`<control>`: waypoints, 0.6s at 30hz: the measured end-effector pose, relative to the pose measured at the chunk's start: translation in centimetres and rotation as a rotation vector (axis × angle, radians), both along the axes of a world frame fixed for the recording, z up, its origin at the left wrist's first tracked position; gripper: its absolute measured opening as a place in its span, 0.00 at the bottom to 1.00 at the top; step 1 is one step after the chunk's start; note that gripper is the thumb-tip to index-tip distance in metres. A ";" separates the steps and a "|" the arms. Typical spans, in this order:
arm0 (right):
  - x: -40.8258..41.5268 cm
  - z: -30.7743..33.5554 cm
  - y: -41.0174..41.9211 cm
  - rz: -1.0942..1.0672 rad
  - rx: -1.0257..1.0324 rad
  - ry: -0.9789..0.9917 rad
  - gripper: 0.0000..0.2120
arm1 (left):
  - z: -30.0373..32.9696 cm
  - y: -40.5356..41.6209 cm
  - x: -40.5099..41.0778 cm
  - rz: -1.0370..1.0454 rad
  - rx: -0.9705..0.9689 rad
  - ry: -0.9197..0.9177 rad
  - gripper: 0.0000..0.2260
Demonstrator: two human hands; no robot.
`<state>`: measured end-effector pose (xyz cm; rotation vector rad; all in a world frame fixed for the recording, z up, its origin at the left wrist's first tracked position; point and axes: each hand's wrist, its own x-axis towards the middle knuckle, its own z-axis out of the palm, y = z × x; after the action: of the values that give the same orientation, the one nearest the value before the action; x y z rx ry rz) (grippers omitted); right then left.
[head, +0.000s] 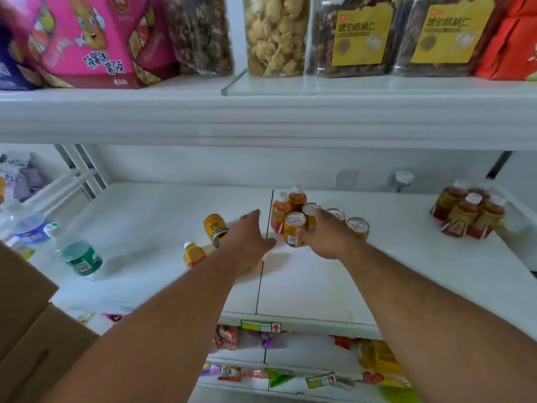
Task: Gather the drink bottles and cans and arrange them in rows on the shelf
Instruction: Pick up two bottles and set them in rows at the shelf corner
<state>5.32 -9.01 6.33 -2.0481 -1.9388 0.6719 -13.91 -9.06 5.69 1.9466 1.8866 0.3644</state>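
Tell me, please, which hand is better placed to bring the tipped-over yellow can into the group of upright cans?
Left. The left hand is open and reaches out right beside the tipped yellow can, while the right hand is already wrapped around an upright can in the cluster.

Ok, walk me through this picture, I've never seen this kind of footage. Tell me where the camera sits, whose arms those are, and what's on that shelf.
There is no machine here. The camera is worn on a person's head and looks forward and down, so the two bare arms are that person's own.

They reach onto a white shelf. The left hand is open, fingers stretched out beside a can lying tipped over. The right hand curls round an upright can in a small cluster of cans and orange bottles.

Also on the shelf: a small orange bottle near the left arm, a green-labelled bottle on its side at the left, and a group of dark bottles at the right. Snack packs fill the shelf above.
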 end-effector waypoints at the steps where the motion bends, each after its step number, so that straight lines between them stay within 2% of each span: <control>1: -0.1 -0.3 0.8 -0.012 0.007 -0.003 0.22 | -0.2 1.0 -0.2 -0.014 -0.002 -0.004 0.38; 6: 0.0 -1.6 4.2 -0.035 0.018 -0.006 0.21 | -1.2 5.0 -0.2 -0.067 -0.031 -0.054 0.42; 10: 0.5 -2.0 7.0 -0.106 0.018 -0.030 0.33 | -2.1 7.8 0.7 -0.095 -0.025 -0.151 0.35; 13: 0.8 -2.7 9.6 -0.108 0.006 0.000 0.37 | -3.4 10.2 1.1 -0.117 -0.015 -0.143 0.42; 18: 0.8 -3.9 14.4 -0.088 0.011 0.056 0.37 | -5.4 14.1 1.1 -0.113 -0.049 -0.219 0.44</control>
<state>6.13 5.36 2.40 -2.0714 -1.8067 0.6889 -12.79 5.03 0.26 1.8873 1.6256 0.4717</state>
